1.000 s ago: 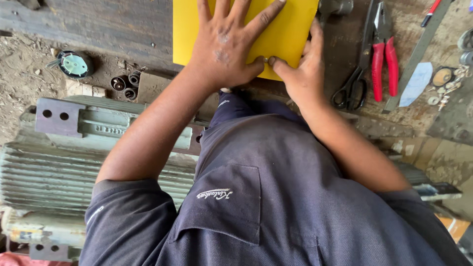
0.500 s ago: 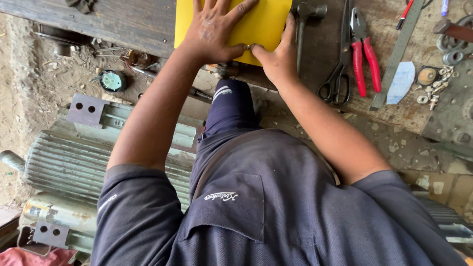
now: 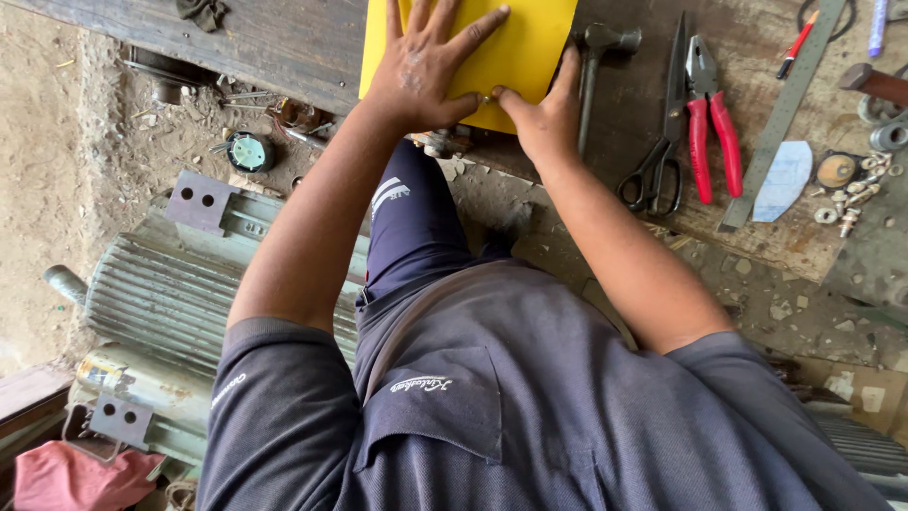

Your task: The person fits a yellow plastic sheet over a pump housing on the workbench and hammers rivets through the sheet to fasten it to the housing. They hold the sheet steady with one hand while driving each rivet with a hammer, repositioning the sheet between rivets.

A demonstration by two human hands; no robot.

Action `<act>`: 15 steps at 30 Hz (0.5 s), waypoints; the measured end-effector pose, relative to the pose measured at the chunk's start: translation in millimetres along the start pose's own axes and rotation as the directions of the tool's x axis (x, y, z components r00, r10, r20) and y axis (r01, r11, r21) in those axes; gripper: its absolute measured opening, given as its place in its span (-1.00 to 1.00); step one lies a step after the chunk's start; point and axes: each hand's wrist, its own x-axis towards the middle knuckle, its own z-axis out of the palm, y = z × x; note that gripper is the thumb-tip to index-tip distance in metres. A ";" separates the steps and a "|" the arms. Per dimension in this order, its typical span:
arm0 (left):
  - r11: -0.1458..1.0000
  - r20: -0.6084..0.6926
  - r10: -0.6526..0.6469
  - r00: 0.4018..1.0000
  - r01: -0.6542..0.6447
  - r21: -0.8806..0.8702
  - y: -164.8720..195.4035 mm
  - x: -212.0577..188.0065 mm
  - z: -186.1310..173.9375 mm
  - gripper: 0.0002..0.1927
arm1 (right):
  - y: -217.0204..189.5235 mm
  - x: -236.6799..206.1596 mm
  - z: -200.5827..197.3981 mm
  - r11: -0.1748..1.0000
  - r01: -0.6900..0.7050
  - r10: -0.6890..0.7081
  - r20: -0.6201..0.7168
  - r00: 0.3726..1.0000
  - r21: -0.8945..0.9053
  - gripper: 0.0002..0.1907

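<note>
Both hands press the yellow sheet (image 3: 511, 47) on the worktop (image 3: 274, 38): left hand (image 3: 426, 66) splayed flat, right hand (image 3: 544, 114) apparently pinching its near edge; it looks light and flexible.

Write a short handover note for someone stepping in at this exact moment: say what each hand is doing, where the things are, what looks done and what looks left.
Left hand: flat, fingers spread, pressing on the yellow sheet.
Right hand: at the sheet's lower right edge, thumb and fingers on it beside the left thumb.
The sheet lies on the wooden workbench, its near edge at the bench edge.
To the right on the bench: hammer, black scissors, red-handled pliers, steel ruler.
Done: sheet laid out and held down.
Left: no cut or mark visible on the sheet; the tools lie untouched.
</note>
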 end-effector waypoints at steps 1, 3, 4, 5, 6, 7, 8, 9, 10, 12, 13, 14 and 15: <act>0.999 0.028 -0.040 0.999 0.040 -0.016 -2.9 -3.2 0.6 -0.02 | 3.0 0.8 0.3 1.000 -0.012 0.012 -0.001 1.000 -0.025 -0.01; 0.986 -0.079 -0.157 0.984 0.160 0.034 -12.0 -15.1 2.5 -0.04 | 6.0 1.4 0.5 0.996 0.041 -0.041 -0.003 0.999 -0.077 0.02; 0.975 -0.141 -0.204 0.969 0.214 0.056 -20.8 -18.8 2.0 -0.05 | 6.8 1.5 0.8 0.989 0.109 -0.110 -0.005 0.994 -0.102 0.03; 0.972 -0.202 -0.236 0.951 0.234 -0.036 -29.3 -24.2 2.3 0.01 | 8.3 0.0 -0.4 0.976 0.173 -0.175 -0.004 0.985 -0.131 0.05; 0.959 -0.258 -0.277 0.926 0.250 -0.132 -36.8 -32.9 3.0 0.07 | 8.3 -1.1 -2.5 0.992 0.120 -0.119 0.019 0.993 -0.042 0.03; 0.938 -0.309 -0.324 0.894 0.260 -0.229 -43.3 -40.0 4.3 0.13 | 5.8 -2.7 -4.7 0.997 0.062 -0.064 0.049 0.997 0.046 0.02; 0.858 -0.228 -0.425 0.876 0.310 -0.409 -47.2 -46.0 7.6 0.16 | 2.2 -7.6 -8.4 0.992 -0.003 -0.009 0.087 0.996 0.129 0.01; 0.743 -0.132 -0.506 0.852 0.353 -0.569 -50.1 -50.4 10.7 0.20 | -2.5 -13.8 -16.4 0.998 -0.056 0.053 0.073 0.996 0.034 0.00; 0.600 -0.030 -0.564 0.825 0.384 -0.702 -53.7 -51.1 13.1 0.23 | -8.5 -18.9 -29.1 0.993 -0.101 0.104 0.054 0.993 -0.060 -0.02; 0.397 0.160 -0.665 0.729 0.527 -0.751 -54.4 -49.4 19.1 0.18 | -18.2 -24.1 -48.5 0.966 -0.105 0.112 0.017 0.994 -0.238 -0.15; 0.287 0.262 -0.694 0.671 0.591 -0.754 -53.2 -47.2 21.7 0.15 | -21.3 -25.0 -60.5 0.944 -0.070 0.075 0.002 0.997 -0.323 -0.27; 0.235 0.299 -0.692 0.658 0.596 -0.767 -52.9 -44.9 22.7 0.10 | -22.6 -23.8 -70.3 0.914 -0.041 0.039 -0.013 0.999 -0.404 -0.38; 0.184 0.335 -0.689 0.643 0.602 -0.777 -52.8 -42.7 22.9 0.06 | -21.7 -20.6 -77.0 0.867 0.017 -0.015 0.009 1.000 -0.497 -0.37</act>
